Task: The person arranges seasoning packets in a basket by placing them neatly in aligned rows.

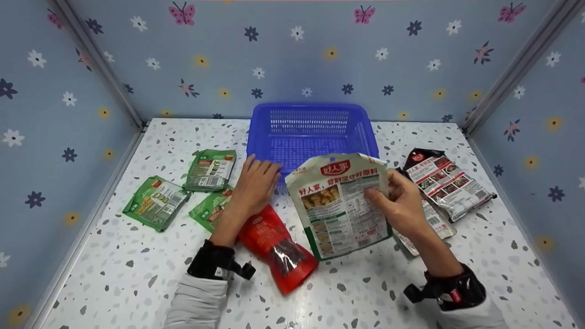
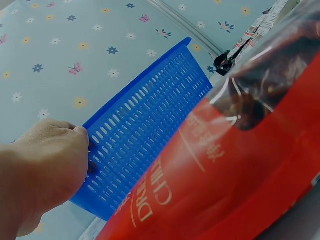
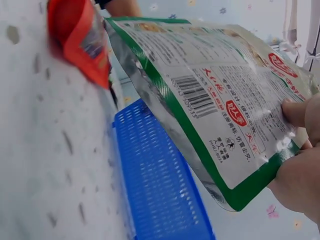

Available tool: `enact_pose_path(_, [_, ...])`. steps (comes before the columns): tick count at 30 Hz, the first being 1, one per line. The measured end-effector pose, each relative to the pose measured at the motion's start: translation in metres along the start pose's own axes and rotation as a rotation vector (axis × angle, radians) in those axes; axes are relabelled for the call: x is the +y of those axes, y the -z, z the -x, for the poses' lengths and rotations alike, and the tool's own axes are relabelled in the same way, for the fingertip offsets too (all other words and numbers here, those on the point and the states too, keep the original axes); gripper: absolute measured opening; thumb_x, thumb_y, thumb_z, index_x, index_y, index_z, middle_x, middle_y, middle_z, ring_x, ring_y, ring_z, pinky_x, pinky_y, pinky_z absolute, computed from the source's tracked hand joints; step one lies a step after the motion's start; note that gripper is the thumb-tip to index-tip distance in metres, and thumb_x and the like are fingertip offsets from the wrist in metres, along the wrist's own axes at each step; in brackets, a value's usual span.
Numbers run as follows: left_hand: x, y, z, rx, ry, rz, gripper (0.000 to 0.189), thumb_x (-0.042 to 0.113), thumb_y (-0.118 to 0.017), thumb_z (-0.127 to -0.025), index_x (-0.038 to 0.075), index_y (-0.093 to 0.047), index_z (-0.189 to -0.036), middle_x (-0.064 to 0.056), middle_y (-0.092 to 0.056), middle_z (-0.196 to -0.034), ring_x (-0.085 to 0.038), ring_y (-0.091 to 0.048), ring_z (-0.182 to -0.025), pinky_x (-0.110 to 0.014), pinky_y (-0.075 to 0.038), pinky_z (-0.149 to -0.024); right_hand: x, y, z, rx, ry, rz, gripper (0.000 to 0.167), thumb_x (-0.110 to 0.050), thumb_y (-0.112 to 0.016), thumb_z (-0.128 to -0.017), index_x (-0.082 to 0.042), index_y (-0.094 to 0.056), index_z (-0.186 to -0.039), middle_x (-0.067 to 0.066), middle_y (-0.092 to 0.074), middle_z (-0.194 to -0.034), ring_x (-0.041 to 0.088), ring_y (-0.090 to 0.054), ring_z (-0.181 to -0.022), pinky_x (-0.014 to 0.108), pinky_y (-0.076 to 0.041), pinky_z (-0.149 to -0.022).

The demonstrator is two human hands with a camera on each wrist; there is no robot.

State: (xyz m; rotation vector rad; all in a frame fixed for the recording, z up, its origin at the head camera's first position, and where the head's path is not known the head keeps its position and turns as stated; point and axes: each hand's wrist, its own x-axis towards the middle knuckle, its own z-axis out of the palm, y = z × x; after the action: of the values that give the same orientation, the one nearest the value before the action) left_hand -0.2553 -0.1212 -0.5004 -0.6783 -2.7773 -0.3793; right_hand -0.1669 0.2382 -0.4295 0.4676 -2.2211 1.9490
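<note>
My right hand point(image 1: 404, 203) pinches a pale seasoning packet point(image 1: 343, 214) with green lower corners by its right side, thumb on the printed face. The packet is held up in front of the blue plastic basket point(image 1: 313, 106) and overlaps its near side in the head view. My left hand point(image 1: 256, 187) grips the basket's rim at the near left corner, as the left wrist view point(image 2: 55, 165) also has it. A red dried chilli bag point(image 1: 265, 235) with a clear window lies under and beside my left forearm; it looms large in the left wrist view.
Three green packets point(image 1: 157, 203) lie on the speckled table point(image 1: 151, 283) at the left, one partly covered by the left arm. Black-and-white packets point(image 1: 450, 185) overlap at the right. Patterned panels point(image 1: 301, 59) rise at the back and sides, with the basket near the back one.
</note>
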Motion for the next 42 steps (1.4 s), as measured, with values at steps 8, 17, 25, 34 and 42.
enact_pose_path(8, [0.000,-0.003,0.001,0.042,-0.027,-0.006,0.039,0.030,-0.045,-0.123,0.008,-0.065,-0.148,-0.017,-0.074,-0.136,-0.041,-0.066,-0.131,-0.063,-0.028,-0.140,-0.017,-0.022,-0.025,0.069,0.133,-0.070,0.022,0.007,-0.072,-0.102,0.003,-0.069,-0.123,0.000,-0.090,-0.100,0.019,-0.087,-0.079,0.035,-0.071,-0.068])
enact_pose_path(17, [0.001,-0.007,0.004,0.037,-0.019,-0.009,0.034,0.027,-0.050,-0.121,0.009,-0.066,-0.146,-0.014,-0.073,-0.140,-0.037,-0.065,-0.136,-0.064,-0.029,-0.140,-0.033,-0.043,-0.042,0.139,0.200,-0.093,0.019,0.001,-0.073,-0.104,-0.002,-0.069,-0.122,0.006,-0.090,-0.108,0.022,-0.088,-0.087,0.038,-0.072,-0.074])
enact_pose_path(25, [0.003,-0.004,0.004,0.057,0.003,0.023,0.037,0.023,-0.057,-0.117,0.009,-0.067,-0.150,-0.015,-0.068,-0.154,-0.038,-0.057,-0.151,-0.064,-0.027,-0.142,-0.032,-0.051,-0.047,0.163,0.221,-0.082,0.021,-0.002,-0.074,-0.105,-0.001,-0.069,-0.125,0.008,-0.089,-0.111,0.024,-0.088,-0.089,0.038,-0.072,-0.076])
enact_pose_path(34, [0.014,0.030,0.004,0.271,0.036,0.490,0.044,0.024,-0.062,-0.116,0.006,-0.064,-0.156,-0.017,-0.062,-0.163,-0.039,-0.053,-0.159,-0.064,-0.031,-0.140,-0.030,-0.049,-0.054,0.173,0.241,-0.099,0.016,-0.001,-0.074,-0.104,-0.003,-0.069,-0.119,0.007,-0.089,-0.105,0.022,-0.088,-0.084,0.037,-0.072,-0.072])
enact_pose_path(42, [0.040,0.064,0.011,0.369,0.068,1.038,0.062,0.052,-0.049,-0.117,0.008,-0.058,-0.161,-0.014,-0.064,-0.162,-0.033,-0.058,-0.155,-0.059,-0.042,-0.134,-0.028,-0.047,-0.054,0.199,0.256,-0.110,0.014,0.000,-0.072,-0.104,-0.003,-0.069,-0.117,0.004,-0.090,-0.103,0.020,-0.088,-0.082,0.037,-0.071,-0.069])
